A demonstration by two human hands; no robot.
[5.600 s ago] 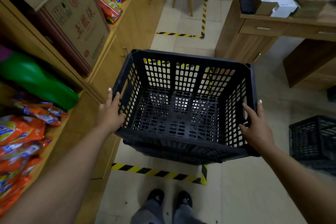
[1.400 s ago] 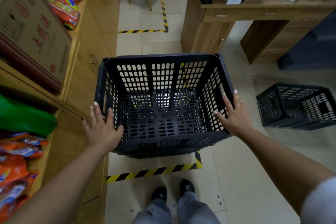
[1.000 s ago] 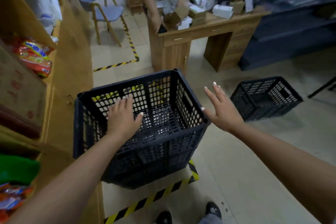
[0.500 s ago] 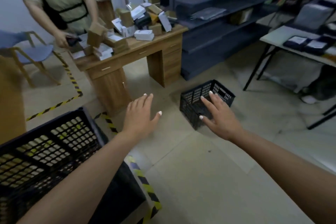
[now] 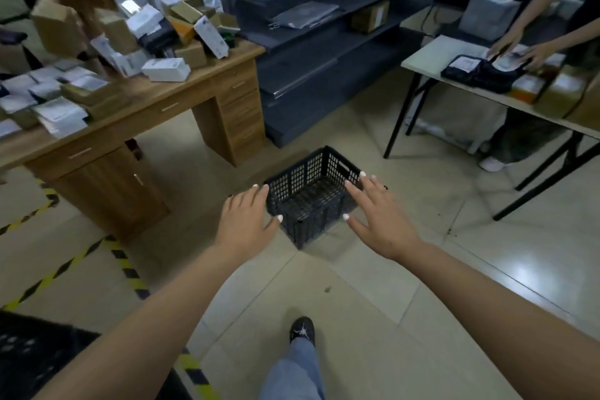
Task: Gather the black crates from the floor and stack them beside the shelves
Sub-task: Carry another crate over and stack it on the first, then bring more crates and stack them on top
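Note:
A black perforated crate (image 5: 308, 198) sits on the tiled floor ahead of me, one corner pointing toward me. My left hand (image 5: 246, 221) hovers open just left of its near-left rim, fingers spread, holding nothing. On the crate's right side my right hand (image 5: 376, 217) reaches out, also open, its fingertips over the right rim. Whether either hand touches the crate is unclear. Part of the stacked black crates (image 5: 35, 357) shows at the bottom left corner.
A wooden desk (image 5: 201, 81) piled with small boxes stands to the left. Grey shelving (image 5: 324, 42) runs behind the crate. A folding table (image 5: 431, 62) is at right, where another person's hands handle a black bag. Yellow-black floor tape (image 5: 123, 266) crosses the lower left.
I let go of the stacked crate, turned right and walked toward the lone crate on the floor. Both hands now reach around it, and it appears nearer.

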